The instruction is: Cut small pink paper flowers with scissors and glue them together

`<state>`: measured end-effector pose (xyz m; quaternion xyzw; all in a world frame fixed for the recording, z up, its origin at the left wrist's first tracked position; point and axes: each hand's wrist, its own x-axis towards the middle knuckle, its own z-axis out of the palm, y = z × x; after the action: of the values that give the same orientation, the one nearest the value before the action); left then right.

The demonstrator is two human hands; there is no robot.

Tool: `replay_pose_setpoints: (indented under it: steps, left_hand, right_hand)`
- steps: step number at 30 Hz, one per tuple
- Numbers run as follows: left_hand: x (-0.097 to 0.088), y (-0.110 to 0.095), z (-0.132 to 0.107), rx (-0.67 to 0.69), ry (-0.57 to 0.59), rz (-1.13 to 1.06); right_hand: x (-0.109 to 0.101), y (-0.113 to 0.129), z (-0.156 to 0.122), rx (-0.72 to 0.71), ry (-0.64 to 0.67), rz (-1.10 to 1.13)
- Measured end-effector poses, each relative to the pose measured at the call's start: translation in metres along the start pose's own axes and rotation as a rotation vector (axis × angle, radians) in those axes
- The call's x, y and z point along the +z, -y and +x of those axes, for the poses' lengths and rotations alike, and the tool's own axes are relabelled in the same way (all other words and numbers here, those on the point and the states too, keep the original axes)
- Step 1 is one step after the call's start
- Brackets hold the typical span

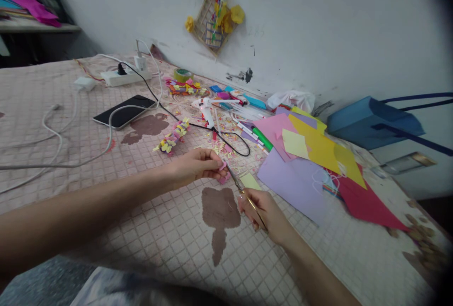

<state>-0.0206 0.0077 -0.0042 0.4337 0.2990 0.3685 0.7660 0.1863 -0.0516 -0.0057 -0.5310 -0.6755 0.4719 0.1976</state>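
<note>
Between the fingertips of my left hand (pixel 203 166) is a small piece of pink paper (pixel 223 179). My right hand (pixel 264 209) grips a pair of scissors (pixel 239 184) by gold-coloured handles, with the blades pointing up and left at the pink paper. Whether the blades touch the paper I cannot tell. Just beyond my left hand lies a strip of small yellow, purple and pink paper flowers (pixel 172 137). A white hot glue gun (pixel 206 111) rests behind both hands, among scattered paper scraps. A pale yellow paper piece (pixel 250 182) lies close to the scissors.
Coloured sheets, including a lilac sheet (pixel 292 183) and a red sheet (pixel 370 202), spread on the right. A tablet (pixel 123 111), white cables and a power strip (pixel 122 77) lie at the left. A blue bag (pixel 375 122) stands at the far right. A tape roll (pixel 183 75) sits near the wall.
</note>
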Motion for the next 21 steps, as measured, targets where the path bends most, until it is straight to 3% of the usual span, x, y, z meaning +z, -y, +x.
replay_pose_setpoints:
  steps: [7, 14, 21]
  left_hand:
    - [-0.004, 0.0, 0.002, -0.004, 0.04, -0.01]
    - [-0.007, -0.006, 0.001, -0.029, 0.112, 0.027]
    - [-0.011, -0.009, 0.002, -0.066, 0.129, 0.087]
  right_hand:
    - [0.0, -0.004, 0.001, 0.008, 0.005, 0.021]
    - [-0.006, 0.003, -0.001, -0.007, 0.13, 0.148]
    - [-0.011, 0.003, -0.001, 0.015, 0.151, 0.124]
